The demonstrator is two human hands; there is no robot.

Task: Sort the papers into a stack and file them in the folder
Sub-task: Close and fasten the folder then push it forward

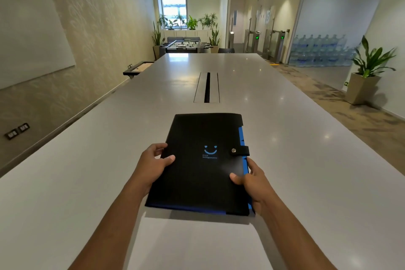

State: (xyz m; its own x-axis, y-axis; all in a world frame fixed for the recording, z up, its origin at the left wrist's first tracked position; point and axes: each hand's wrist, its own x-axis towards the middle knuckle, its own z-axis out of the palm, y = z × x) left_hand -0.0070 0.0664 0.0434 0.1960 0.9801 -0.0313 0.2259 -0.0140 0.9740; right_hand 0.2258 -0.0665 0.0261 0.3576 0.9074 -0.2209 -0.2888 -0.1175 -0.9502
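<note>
We find the folder [201,164], black with blue edging, closed and held over the near end of the worktop [306,138], its strap [239,151] snapped down by a metal stud at the right edge. Its near end appears raised off the surface, judging by the shadow beneath; whether the far end rests on the worktop we cannot tell. The left hand [153,166] grips the left edge, thumb on the cover and fingers [158,148] curled round the spine side. The right hand [252,180] grips the lower right edge likewise, thumb on top, remaining fingers under and hidden. Both hands are closed on the folder. No loose papers are in view; whether they are already inside we cannot tell, though the fastened strap suggests the filing is finished or close to it. In our judgement the step in hand is setting the folder down. To do it well, we advise lowering it flat and level, easing both hands away together so it does not slide, and confirming the stud is fully seated. Beyond lies a cable slot [207,87] in the worktop centre, well apart from the folder, with potted plants [368,66] and stacked water bottles [317,50] further off.
</note>
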